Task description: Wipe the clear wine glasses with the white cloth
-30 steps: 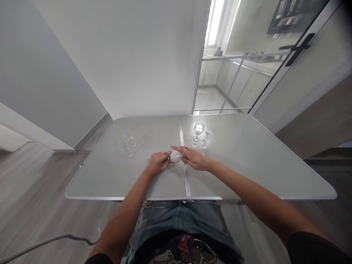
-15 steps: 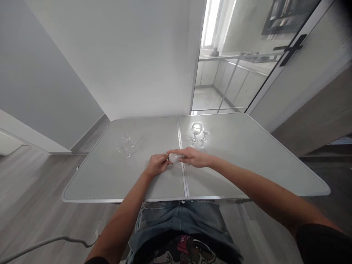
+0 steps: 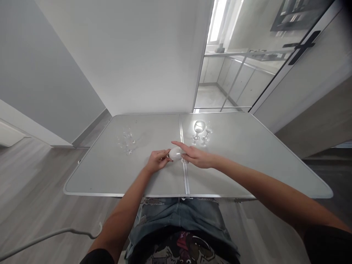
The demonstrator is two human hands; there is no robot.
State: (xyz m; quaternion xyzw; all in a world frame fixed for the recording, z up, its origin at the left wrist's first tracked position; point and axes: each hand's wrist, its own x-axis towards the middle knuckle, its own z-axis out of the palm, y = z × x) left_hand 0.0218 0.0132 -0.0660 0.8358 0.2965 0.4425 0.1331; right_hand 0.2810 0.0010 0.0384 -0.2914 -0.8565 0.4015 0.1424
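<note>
Little has shifted since the earlier frames: both hands stay on the same small clear glass (image 3: 175, 154) near the middle of the tabletop (image 3: 247, 161), just left of the seam that runs from the far edge to the near edge, and the right index finger now stretches out a bit farther over the bowl.

To handle this well, the glass seems to want a light, even grip, with one hand steadying the stem end while the other works around the bowl, kept low over the tabletop so a slip costs nothing. Thin glass like this would likely crack under a hard squeeze.

The left hand (image 3: 156, 161) is curled, its fingertips closed on the left end of the glass, which looks to lie on its side or tilted; whether that end is the stem or the foot is too small to tell. The right hand (image 3: 195, 157) is partly open, thumb and fingers cupped on the bowl from the right, index finger extended above it.

Two stemmed glasses (image 3: 201, 131) stand upright toward the far edge, right of the seam. A cluster of small clear glasses (image 3: 127, 142) sits toward the far left corner.
</note>
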